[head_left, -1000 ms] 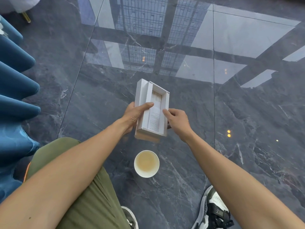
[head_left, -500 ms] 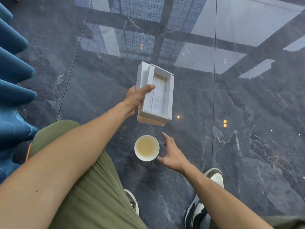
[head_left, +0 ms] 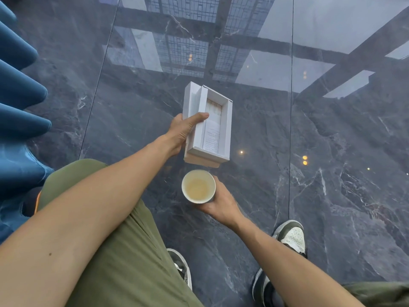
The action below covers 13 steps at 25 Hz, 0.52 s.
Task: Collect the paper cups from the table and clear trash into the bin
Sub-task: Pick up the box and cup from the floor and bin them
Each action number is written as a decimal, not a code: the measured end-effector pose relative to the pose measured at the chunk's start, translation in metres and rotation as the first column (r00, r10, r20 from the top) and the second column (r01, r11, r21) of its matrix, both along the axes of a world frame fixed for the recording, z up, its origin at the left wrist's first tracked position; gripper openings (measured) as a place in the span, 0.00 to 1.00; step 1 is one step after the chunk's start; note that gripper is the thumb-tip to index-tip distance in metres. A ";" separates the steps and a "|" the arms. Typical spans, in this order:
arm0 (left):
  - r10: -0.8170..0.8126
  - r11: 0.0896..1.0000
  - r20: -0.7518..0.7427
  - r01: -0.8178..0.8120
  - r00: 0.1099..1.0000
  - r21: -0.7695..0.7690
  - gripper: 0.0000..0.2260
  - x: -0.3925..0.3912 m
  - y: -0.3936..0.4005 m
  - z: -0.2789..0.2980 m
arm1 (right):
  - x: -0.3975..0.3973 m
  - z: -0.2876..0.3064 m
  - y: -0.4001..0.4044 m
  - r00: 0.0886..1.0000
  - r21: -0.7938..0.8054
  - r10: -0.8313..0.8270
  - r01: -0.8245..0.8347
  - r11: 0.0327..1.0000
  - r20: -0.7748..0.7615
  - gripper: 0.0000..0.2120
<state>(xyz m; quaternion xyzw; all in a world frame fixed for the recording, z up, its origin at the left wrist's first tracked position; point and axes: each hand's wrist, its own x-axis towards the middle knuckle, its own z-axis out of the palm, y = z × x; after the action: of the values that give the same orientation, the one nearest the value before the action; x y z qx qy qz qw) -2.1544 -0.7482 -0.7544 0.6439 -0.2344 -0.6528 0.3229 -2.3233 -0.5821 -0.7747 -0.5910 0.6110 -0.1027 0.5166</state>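
A white paper cup [head_left: 198,186] with pale yellowish liquid in it sits low in the middle of the view, over the dark marble floor. My right hand [head_left: 221,202] is wrapped around the cup's right side and grips it. Just above the cup, my left hand [head_left: 182,131] holds an open white cardboard box [head_left: 208,125] by its left edge, thumb across the rim. A printed paper leaflet lies inside the box. No bin is in view.
Glossy dark marble floor [head_left: 332,173] fills the view, with reflections of windows. A blue upholstered seat [head_left: 20,107] runs along the left edge. My green-trousered knee [head_left: 88,218] and both sneakers [head_left: 290,238] are at the bottom.
My right hand let go of the box, dropped to the cup and closed around it. The left hand kept the box and held it roughly in place.
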 end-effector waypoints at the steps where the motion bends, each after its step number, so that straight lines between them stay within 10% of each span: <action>1: 0.022 1.000 0.003 -0.021 1.000 -0.013 0.31 0.001 -0.002 0.000 | 0.000 -0.001 -0.002 0.999 0.024 -0.050 0.050 0.998 0.009 0.34; 8: 0.281 0.954 0.023 -0.277 0.959 -0.114 0.30 0.002 -0.008 0.031 | -0.025 0.013 -0.027 0.835 0.108 -0.549 0.543 0.833 0.029 0.26; 13: 0.332 0.943 0.007 -0.332 0.943 -0.025 0.30 0.007 0.066 0.132 | -0.043 0.127 -0.027 0.654 0.171 -0.756 0.741 0.650 0.039 0.27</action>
<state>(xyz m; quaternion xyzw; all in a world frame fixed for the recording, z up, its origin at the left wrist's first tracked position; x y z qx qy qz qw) -2.1475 -0.6819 -0.6228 0.6739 -0.1317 -0.5829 0.4345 -2.3661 -0.6095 -0.6476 -0.2419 0.7775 -0.2948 0.5001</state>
